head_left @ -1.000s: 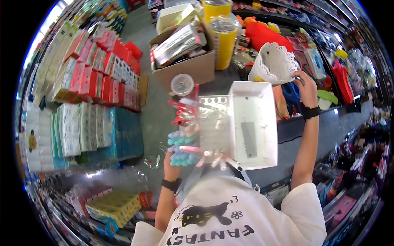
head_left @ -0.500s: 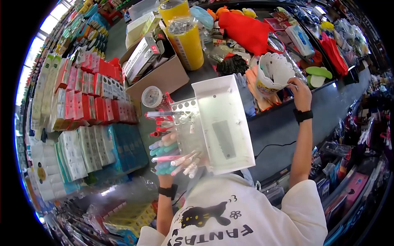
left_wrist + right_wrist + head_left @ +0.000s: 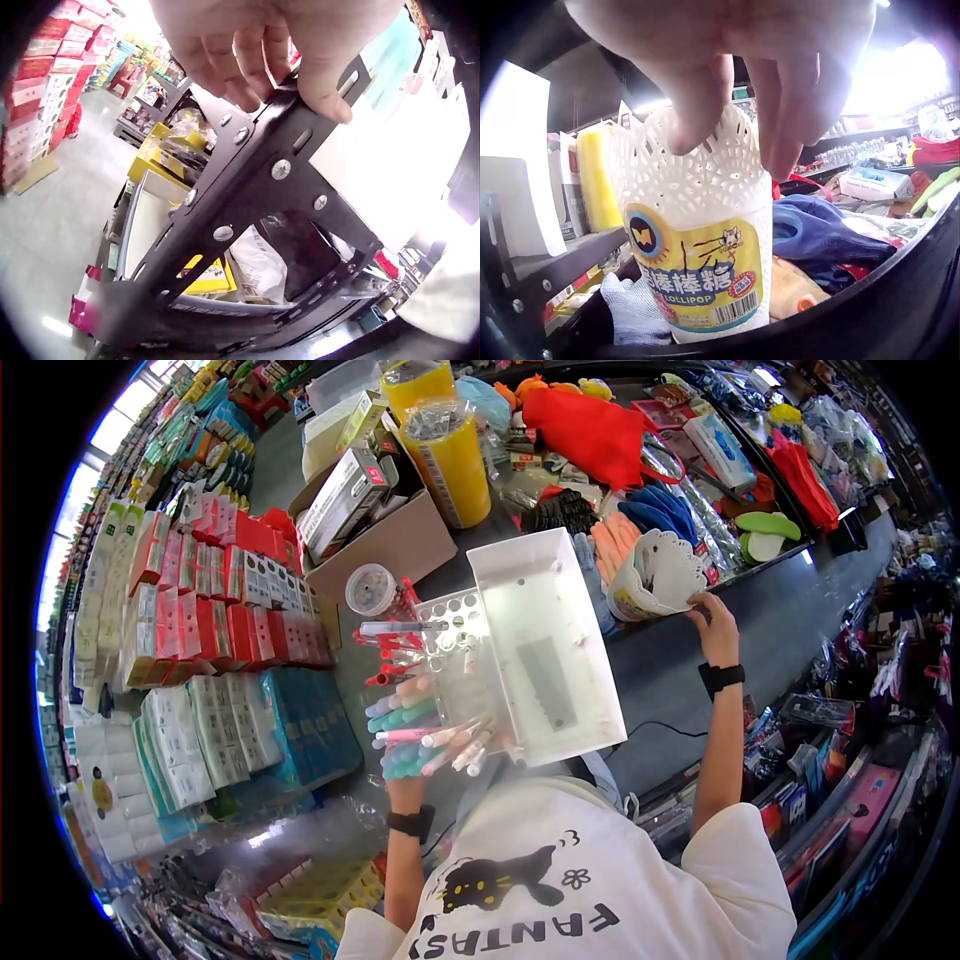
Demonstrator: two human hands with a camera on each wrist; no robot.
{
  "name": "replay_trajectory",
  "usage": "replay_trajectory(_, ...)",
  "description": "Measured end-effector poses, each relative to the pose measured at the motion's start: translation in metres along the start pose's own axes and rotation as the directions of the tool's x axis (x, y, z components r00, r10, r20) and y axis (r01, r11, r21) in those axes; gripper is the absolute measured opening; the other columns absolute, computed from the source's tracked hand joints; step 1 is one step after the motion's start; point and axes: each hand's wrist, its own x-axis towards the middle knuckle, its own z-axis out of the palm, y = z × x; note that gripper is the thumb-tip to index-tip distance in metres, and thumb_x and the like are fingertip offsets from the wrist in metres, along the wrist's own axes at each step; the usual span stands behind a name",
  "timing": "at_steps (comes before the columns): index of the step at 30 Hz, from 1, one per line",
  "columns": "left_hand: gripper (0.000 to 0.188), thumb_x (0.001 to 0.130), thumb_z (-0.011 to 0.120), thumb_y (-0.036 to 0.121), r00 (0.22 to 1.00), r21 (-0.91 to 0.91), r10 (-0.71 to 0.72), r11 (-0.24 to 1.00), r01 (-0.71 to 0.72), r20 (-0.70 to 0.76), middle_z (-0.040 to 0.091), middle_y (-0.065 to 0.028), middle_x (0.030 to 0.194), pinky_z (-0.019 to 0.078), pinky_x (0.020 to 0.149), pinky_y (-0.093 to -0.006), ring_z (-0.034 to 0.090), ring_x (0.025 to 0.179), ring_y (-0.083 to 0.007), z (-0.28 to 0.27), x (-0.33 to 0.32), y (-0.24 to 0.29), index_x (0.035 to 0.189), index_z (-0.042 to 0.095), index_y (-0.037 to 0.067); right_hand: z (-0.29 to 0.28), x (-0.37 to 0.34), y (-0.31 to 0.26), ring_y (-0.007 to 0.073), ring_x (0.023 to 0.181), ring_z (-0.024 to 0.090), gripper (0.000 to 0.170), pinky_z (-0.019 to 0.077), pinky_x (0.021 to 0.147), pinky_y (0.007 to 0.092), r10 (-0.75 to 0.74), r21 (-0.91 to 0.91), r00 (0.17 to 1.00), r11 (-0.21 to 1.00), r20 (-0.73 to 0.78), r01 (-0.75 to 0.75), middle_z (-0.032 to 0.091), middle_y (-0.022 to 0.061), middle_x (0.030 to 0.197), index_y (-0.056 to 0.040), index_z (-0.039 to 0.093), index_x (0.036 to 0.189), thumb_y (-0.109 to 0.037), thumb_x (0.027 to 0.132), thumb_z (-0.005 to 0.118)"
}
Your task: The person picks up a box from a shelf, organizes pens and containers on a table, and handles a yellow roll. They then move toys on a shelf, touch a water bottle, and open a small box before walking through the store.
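My right hand [image 3: 717, 632] pinches the scalloped rim of a white openwork plastic basket [image 3: 655, 603]. In the right wrist view the basket [image 3: 682, 187] stands nearly upright inside a black-edged bin, its yellow lollipop label [image 3: 697, 281] facing the camera. Thumb and fingers straddle the lacy rim there. My left hand [image 3: 255, 37] grips the top corner of a black slotted metal post [image 3: 247, 165] in the left wrist view, fingers over one side and thumb on the other. From the head, pens [image 3: 405, 730] hide most of that hand.
Beside the basket lie work gloves [image 3: 612, 545] and a red bag [image 3: 590, 435]. A white box [image 3: 550, 650] and a clear pen holder [image 3: 455, 625] stand nearer the body. Behind are a carton [image 3: 390, 550] and yellow cylinders [image 3: 455, 475]. Tissue packs [image 3: 210, 730] fill the left.
The head view has swung rightward. My right hand has tipped and lowered the basket toward the body, uncovering blue gloves behind it. The left hand keeps its place by the pens.
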Motion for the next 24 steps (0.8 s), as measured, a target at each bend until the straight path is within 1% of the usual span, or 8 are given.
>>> replay_trajectory(5, 0.024, 0.065, 0.063, 0.004, 1.000, -0.092, -0.006, 0.996, 0.006, -0.002, 0.058, -0.0081, 0.090, 0.0438, 0.075, -0.0347, 0.055, 0.086, -0.0263, 0.001, 0.002, 0.005, 0.088, 0.057, 0.004, 0.006, -0.010, 0.008, 0.0226, 0.082, 0.056, 0.032, 0.0435, 0.072, 0.0306, 0.087, 0.081, 0.994, 0.993, 0.061, -0.092, 0.054, 0.0103, 0.096, -0.0063, 0.051, 0.102, -0.002, 0.072, 0.060)
replay_trajectory(9, 0.029, 0.069, 0.065, 0.007, 0.986, -0.249, -0.150, 0.955, 0.162, 0.067, 0.058, -0.0070, 0.093, 0.0437, 0.075, -0.0304, 0.056, 0.086, -0.0218, -0.005, 0.005, 0.011, 0.095, 0.054, 0.003, 0.007, -0.014, 0.002, 0.0220, 0.082, 0.055, 0.047, 0.0440, 0.074, 0.0305, 0.118, 0.087, 0.992, 0.989, 0.052, -0.122, 0.050, 0.0111, 0.106, -0.0093, 0.045, 0.115, 0.001, 0.071, 0.060)
replay_trajectory(10, 0.029, 0.070, 0.064, 0.009, 0.988, -0.230, -0.136, 0.962, 0.148, 0.068, 0.058, -0.0067, 0.093, 0.0436, 0.075, -0.0295, 0.056, 0.086, -0.0206, -0.005, 0.006, 0.009, 0.096, 0.053, 0.003, 0.007, -0.015, 0.002, 0.0219, 0.083, 0.055, 0.051, 0.0441, 0.075, 0.0303, 0.131, 0.089, 0.990, 0.987, 0.044, -0.135, 0.049, 0.0111, 0.108, -0.0101, 0.043, 0.118, 0.002, 0.071, 0.060)
replay_trajectory(12, 0.031, 0.072, 0.064, 0.011, 0.992, -0.191, -0.108, 0.974, 0.120, 0.070, 0.058, -0.0062, 0.094, 0.0433, 0.075, -0.0276, 0.057, 0.085, -0.0182, -0.006, 0.006, 0.007, 0.099, 0.051, 0.002, 0.009, -0.015, 0.004, 0.0213, 0.083, 0.054, 0.055, 0.0442, 0.075, 0.0297, 0.118, 0.086, 0.993, 0.989, 0.025, -0.120, 0.048, 0.0109, 0.109, -0.0114, 0.041, 0.121, 0.003, 0.071, 0.059)
replay_trajectory(15, 0.030, 0.073, 0.063, 0.012, 0.985, -0.276, -0.164, 0.945, 0.174, 0.059, 0.058, -0.0058, 0.094, 0.0430, 0.074, -0.0270, 0.056, 0.085, -0.0174, -0.006, 0.007, 0.015, 0.099, 0.051, 0.003, 0.007, -0.015, 0.003, 0.0205, 0.084, 0.053, 0.058, 0.0442, 0.076, 0.0291, 0.114, 0.085, 0.993, 0.990, 0.011, -0.115, 0.046, 0.0106, 0.112, -0.0120, 0.039, 0.123, 0.004, 0.070, 0.059)
replay_trajectory(19, 0.030, 0.074, 0.063, 0.013, 0.990, -0.285, -0.131, 0.948, 0.142, 0.055, 0.058, -0.0058, 0.093, 0.0427, 0.074, -0.0269, 0.056, 0.085, -0.0168, -0.007, 0.010, 0.020, 0.099, 0.051, 0.003, 0.008, -0.018, 0.003, 0.0198, 0.084, 0.053, 0.061, 0.0442, 0.077, 0.0291, 0.113, 0.128, 0.993, 0.985, 0.018, -0.114, 0.044, 0.0107, 0.115, -0.0122, 0.038, 0.124, 0.005, 0.070, 0.059)
replay_trajectory(22, 0.029, 0.073, 0.062, 0.013, 0.989, -0.251, -0.132, 0.957, 0.143, 0.063, 0.057, -0.0066, 0.093, 0.0425, 0.074, -0.0279, 0.056, 0.085, -0.0184, -0.007, 0.009, 0.017, 0.099, 0.053, 0.003, 0.005, -0.022, -0.010, 0.0211, 0.087, 0.052, 0.062, 0.0436, 0.078, 0.0294, 0.164, 0.085, 0.986, 0.983, -0.017, -0.162, 0.043, 0.0115, 0.117, -0.0100, 0.036, 0.125, 0.006, 0.070, 0.058)
replay_trajectory(24, 0.029, 0.072, 0.062, 0.012, 0.988, -0.221, -0.145, 0.963, 0.155, 0.060, 0.057, -0.0079, 0.093, 0.0424, 0.073, -0.0291, 0.056, 0.085, -0.0208, -0.005, 0.007, 0.007, 0.099, 0.054, 0.004, 0.003, -0.024, -0.016, 0.0226, 0.092, 0.051, 0.062, 0.0426, 0.080, 0.0299, 0.012, -0.099, 0.986, 0.995, -0.168, -0.029, 0.043, 0.0120, 0.118, -0.0072, 0.034, 0.126, 0.007, 0.070, 0.057)
